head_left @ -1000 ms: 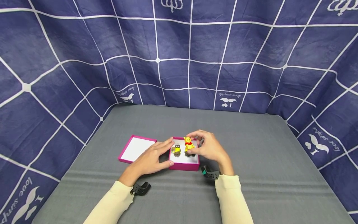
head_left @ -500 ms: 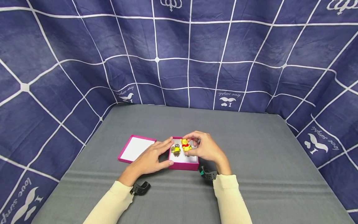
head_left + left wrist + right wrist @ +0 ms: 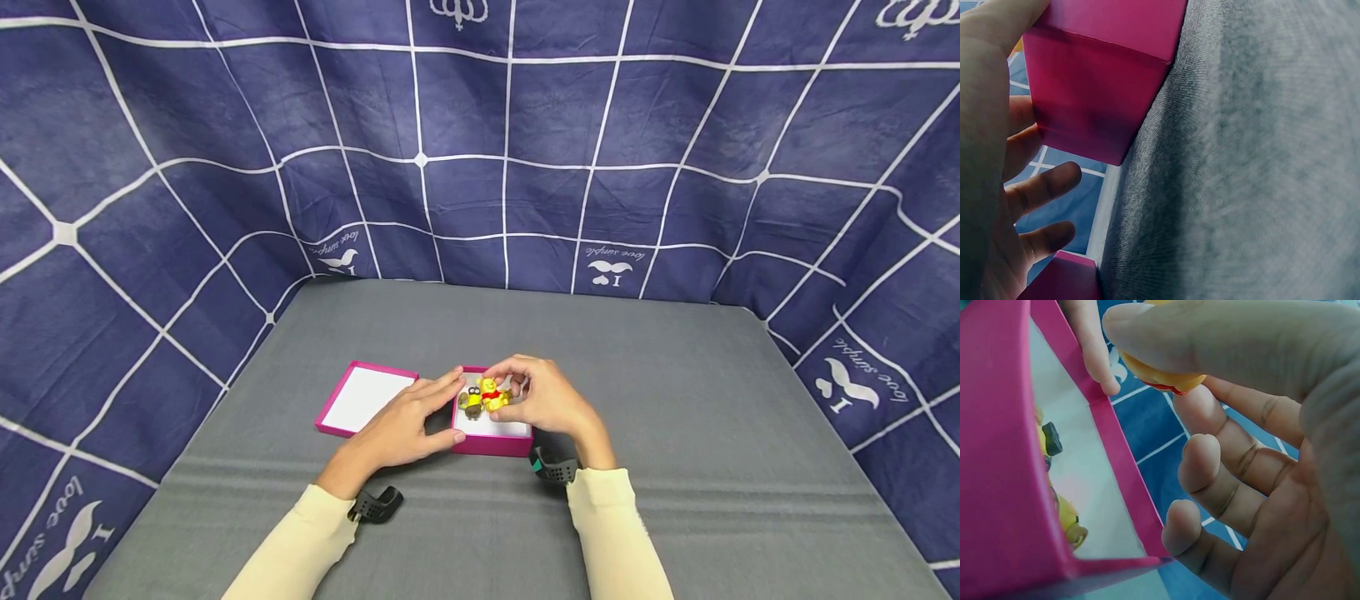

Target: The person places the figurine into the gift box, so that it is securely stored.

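My right hand (image 3: 549, 398) pinches a yellow Winnie-the-Pooh figurine (image 3: 491, 395) with a red top, held over the open magenta box (image 3: 491, 445) with its white inside. In the right wrist view the thumb covers much of the Pooh figurine (image 3: 1163, 378). Just left of it, inside the box, is a Minion figurine (image 3: 472, 402). The right wrist view shows two yellow-and-dark figures in the box, a nearer figure (image 3: 1067, 519) and a farther one (image 3: 1051, 439), partly hidden by its wall. My left hand (image 3: 408, 421) rests along the box's left side, thumb at the front corner, fingers extended toward the back.
A magenta lid (image 3: 365, 398) lies left of the box, white inside up, partly behind the left hand. The grey cloth-covered table (image 3: 720, 400) extends around both. A blue curtain (image 3: 480, 200) with white lines stands behind it.
The right hand has moved slightly left and lower with the Pooh figurine, bringing it close beside the Minion. The left hand stays on the box.
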Available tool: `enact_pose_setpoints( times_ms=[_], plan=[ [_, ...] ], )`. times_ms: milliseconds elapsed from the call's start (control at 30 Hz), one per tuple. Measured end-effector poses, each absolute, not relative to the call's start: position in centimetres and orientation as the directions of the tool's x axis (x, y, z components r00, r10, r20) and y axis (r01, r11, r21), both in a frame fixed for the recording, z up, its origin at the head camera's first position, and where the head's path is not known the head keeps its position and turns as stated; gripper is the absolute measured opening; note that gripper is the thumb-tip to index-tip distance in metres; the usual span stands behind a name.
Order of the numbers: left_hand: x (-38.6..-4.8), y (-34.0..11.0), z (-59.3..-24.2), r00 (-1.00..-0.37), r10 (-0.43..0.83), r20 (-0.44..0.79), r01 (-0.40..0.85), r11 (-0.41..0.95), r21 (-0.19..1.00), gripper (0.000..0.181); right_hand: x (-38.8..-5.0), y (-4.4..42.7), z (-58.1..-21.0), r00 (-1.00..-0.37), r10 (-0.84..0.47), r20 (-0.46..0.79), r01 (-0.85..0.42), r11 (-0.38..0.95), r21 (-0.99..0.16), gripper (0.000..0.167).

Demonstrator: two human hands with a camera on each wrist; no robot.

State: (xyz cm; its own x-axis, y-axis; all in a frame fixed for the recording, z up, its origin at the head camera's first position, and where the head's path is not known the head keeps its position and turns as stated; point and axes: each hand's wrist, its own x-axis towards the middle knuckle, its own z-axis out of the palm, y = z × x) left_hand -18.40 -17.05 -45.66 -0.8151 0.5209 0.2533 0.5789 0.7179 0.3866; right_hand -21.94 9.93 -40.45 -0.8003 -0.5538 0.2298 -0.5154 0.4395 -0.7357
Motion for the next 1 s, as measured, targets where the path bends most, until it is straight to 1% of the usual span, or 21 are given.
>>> enact_pose_setpoints(
  times_ms=[300, 500, 767, 1000],
  plan=[
    [-18.4, -17.4, -45.8, -0.800, 0.521, 0.297, 0.600, 0.706, 0.376, 0.080, -21.8, 8.8, -40.7, -0.764, -0.613, 0.202, -0.550, 0.455, -0.700, 0.048],
    [-18.4, -17.4, -45.9, -0.797, 0.525, 0.299, 0.604, 0.704, 0.374, 0.081, -21.6, 8.4, -40.9, -0.758, -0.629, 0.171, -0.546, 0.470, -0.693, 0.046],
    [-18.5, -17.2, -45.9, -0.796, 0.527, 0.299, 0.605, 0.707, 0.365, 0.082, -21.5, 8.4, -41.0, -0.757, -0.632, 0.167, -0.551, 0.479, -0.684, 0.042],
    [-18.5, -17.0, -45.8, -0.785, 0.529, 0.323, 0.619, 0.695, 0.366, 0.082, -21.7, 8.3, -41.3, -0.753, -0.636, 0.171, -0.576, 0.511, -0.638, 0.041]
  ],
)
